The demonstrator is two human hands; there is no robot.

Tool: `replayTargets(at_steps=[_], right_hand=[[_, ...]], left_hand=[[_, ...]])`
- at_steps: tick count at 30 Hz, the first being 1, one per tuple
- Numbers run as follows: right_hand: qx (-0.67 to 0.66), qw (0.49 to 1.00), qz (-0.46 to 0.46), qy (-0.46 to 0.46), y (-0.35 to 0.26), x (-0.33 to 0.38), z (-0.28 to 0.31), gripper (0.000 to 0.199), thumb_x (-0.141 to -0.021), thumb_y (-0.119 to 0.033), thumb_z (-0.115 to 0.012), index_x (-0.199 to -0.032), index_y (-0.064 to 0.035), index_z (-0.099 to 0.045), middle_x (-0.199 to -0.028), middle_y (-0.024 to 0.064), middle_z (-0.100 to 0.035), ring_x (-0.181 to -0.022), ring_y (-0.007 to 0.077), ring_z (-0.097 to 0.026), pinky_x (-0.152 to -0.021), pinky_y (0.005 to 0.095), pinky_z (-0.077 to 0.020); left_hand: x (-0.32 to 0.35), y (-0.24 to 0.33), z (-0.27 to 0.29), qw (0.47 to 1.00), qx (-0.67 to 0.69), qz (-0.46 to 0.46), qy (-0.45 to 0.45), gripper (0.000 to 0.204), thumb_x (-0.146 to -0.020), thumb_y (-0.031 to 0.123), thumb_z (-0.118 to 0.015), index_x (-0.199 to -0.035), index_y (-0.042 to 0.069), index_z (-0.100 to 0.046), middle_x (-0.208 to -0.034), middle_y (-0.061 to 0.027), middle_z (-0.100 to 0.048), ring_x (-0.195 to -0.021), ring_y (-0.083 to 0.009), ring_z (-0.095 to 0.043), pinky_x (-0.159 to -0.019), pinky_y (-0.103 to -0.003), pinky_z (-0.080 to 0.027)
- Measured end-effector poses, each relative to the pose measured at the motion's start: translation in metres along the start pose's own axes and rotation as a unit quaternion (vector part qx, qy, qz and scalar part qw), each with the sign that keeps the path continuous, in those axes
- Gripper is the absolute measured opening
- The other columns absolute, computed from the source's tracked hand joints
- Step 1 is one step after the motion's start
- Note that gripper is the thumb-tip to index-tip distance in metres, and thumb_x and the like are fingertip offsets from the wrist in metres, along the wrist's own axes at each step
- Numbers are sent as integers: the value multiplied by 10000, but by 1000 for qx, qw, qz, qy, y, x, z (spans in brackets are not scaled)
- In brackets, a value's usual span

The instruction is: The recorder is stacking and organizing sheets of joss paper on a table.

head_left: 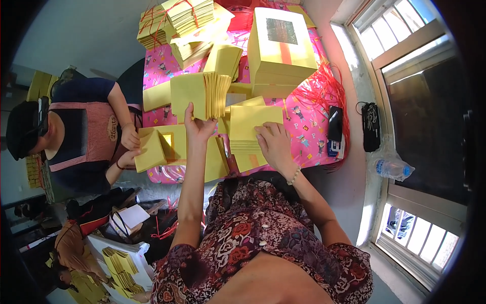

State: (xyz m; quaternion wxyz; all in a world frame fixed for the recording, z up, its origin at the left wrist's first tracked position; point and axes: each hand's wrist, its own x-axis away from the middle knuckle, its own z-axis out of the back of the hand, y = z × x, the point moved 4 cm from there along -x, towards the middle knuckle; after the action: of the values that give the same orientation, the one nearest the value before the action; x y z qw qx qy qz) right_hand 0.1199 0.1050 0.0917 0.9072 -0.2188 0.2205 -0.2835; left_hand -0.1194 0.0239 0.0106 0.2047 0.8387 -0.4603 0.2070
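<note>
My left hand (pixel 198 125) grips a thick sheaf of yellow paper sheets (pixel 201 94), held up on edge above the pink patterned table (pixel 310 126). My right hand (pixel 274 144) lies flat on a low stack of yellow sheets (pixel 249 126) in front of me, fingers spread on its top sheet. More yellow sheets (pixel 215 158) lie under my left forearm.
A large yellow box (pixel 281 48) and tied bundles of yellow paper (pixel 177 20) stand at the table's far end. Red string (pixel 319 86) trails at the right, next to a dark phone (pixel 334 123). A person at the left holds folded yellow paper (pixel 152 149). A water bottle (pixel 392 167) lies on the windowsill.
</note>
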Motion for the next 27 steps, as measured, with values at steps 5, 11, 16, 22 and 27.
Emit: replayTargets(at_steps=[5,11,16,22,27], right_hand=[[-17,1000,5,-10,9,-3,-3,218,-873,-135,-608,-1086,-109,-641,-1063,89,-578,-1051,288,-523,-894,427,-422],[-121,991,-25,-44,40,-11,-8,229,-921,-106,-535,-1127,-62,-625,-1018,136,-615,-1030,314,-559,-895,416,-450],[-553,774,-284,-118,82,-26,-3,383,-1016,-306,-387,-1210,-28,-565,-1094,150,-642,-961,240,-635,-898,361,-477],[-676,592,-356,-258,103,-42,13,663,-921,-549,-535,-1302,-16,-434,-1081,119,-618,-976,211,-619,-843,410,-500],[-512,756,-331,-238,75,-49,13,669,-890,-483,-633,-1321,-14,-426,-1143,102,-594,-985,191,-613,-828,371,-507]], left_hand=[[67,-23,-50,989,-31,57,-133,457,-879,303,-679,-1251,73,-548,-1223,-67,-620,-1151,-272,-577,-1004,-438,-462],[90,-85,-59,986,-133,50,-93,408,-913,313,-656,-1249,102,-562,-1220,-80,-632,-1129,-260,-593,-964,-426,-476],[87,-121,-31,983,-167,71,9,407,-873,302,-725,-1208,125,-575,-1144,-24,-626,-1069,-187,-570,-913,-348,-469],[91,-130,-29,983,-178,24,41,430,-842,271,-769,-1203,146,-571,-1135,6,-598,-1071,-144,-537,-933,-309,-436],[92,-137,-38,974,-224,-17,16,475,-825,256,-786,-1224,142,-553,-1135,14,-589,-1088,-138,-527,-954,-315,-429]])
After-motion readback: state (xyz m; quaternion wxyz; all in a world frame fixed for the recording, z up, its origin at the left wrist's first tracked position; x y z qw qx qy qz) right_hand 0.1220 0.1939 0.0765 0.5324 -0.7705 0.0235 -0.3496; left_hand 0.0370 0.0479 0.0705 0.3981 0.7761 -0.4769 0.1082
